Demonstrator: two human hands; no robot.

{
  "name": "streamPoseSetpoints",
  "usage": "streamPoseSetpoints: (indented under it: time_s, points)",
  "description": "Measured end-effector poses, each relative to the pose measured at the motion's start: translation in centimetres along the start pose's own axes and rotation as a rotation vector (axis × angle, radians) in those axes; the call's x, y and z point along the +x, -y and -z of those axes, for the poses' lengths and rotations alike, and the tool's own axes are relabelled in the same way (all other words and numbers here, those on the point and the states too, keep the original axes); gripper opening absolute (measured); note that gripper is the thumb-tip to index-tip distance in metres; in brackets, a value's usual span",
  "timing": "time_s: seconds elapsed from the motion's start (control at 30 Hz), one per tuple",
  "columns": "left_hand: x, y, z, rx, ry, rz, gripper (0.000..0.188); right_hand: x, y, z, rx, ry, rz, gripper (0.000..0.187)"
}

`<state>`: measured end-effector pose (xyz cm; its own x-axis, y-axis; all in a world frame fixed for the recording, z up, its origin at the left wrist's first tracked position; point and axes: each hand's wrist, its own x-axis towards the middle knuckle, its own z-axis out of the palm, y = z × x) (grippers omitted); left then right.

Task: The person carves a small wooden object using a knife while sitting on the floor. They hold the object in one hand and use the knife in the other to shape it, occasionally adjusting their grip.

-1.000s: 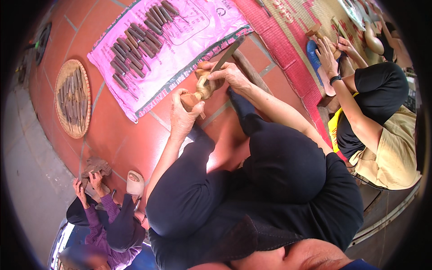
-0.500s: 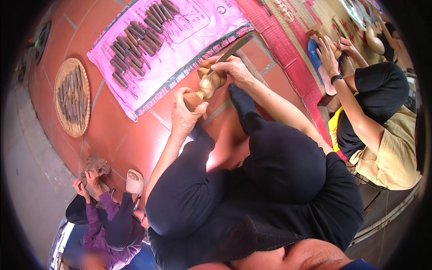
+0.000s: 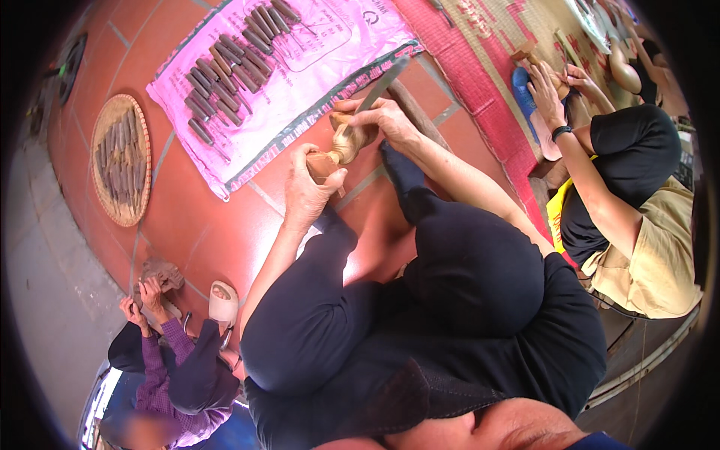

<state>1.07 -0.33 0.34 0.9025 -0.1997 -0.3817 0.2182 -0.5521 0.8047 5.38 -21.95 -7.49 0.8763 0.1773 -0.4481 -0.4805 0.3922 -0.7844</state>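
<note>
A pale wooden carving (image 3: pixel 346 144) with rounded, twisting forms lies between my hands above the tiled floor. Its near, block-like end is gripped by my left hand (image 3: pixel 306 189), fingers and thumb closed round it. My right hand (image 3: pixel 394 122) is closed on a long, flat grey metal file (image 3: pixel 384 86), whose far end points up and to the right. The file's near end meets the far part of the carving, where my right fingers also rest close to the wood. Those fingers partly hide the contact.
Several dark-handled carving tools (image 3: pixel 225 75) lie on a pink sack (image 3: pixel 259 142) ahead. More fill a round woven tray (image 3: pixel 95 161) at left. A wooden bar (image 3: pixel 412 105) lies beyond my right hand. Co-workers sit at the right (image 3: pixel 600 180) and lower left (image 3: pixel 172 360), each handling wood.
The file has swung to a steeper angle, its far end shifting left. My right hand has moved slightly, while my left hand keeps its hold on the carving.
</note>
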Motion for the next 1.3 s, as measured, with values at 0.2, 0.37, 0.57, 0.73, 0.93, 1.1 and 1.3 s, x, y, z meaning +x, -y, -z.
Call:
streamPoseSetpoints:
  time_s: [0.2,0.37,0.57,0.73,0.93,1.1,1.3]
  points:
    - [-0.1,0.3,-0.2,0.023,0.015,-0.036,0.065,-0.3,1.4,-0.5,0.127,-0.079,-0.100,0.034]
    - [-0.2,-0.3,-0.2,0.053,0.028,-0.023,0.065,-0.2,1.3,-0.3,0.101,-0.084,-0.049,0.033]
    - [-0.1,-0.3,-0.1,0.072,0.041,-0.055,0.066,-0.5,1.5,-1.4,0.039,-0.089,-0.066,0.037]
    - [-0.2,-0.4,-0.1,0.147,0.049,-0.059,0.066,0.5,1.0,0.0,0.039,-0.143,-0.048,0.032]
    - [-0.2,-0.6,-0.4,0.098,0.043,-0.079,0.064,-1.0,1.9,-1.3,-0.105,-0.094,-0.111,0.035]
    - [-0.3,-0.9,-0.4,0.130,0.036,-0.107,0.063,-0.2,1.5,-0.2,0.050,-0.162,-0.066,0.029]
    - [-0.1,-0.5,-0.6,0.105,0.007,-0.119,0.064,-0.6,1.3,-0.8,-0.080,-0.099,-0.044,0.031]
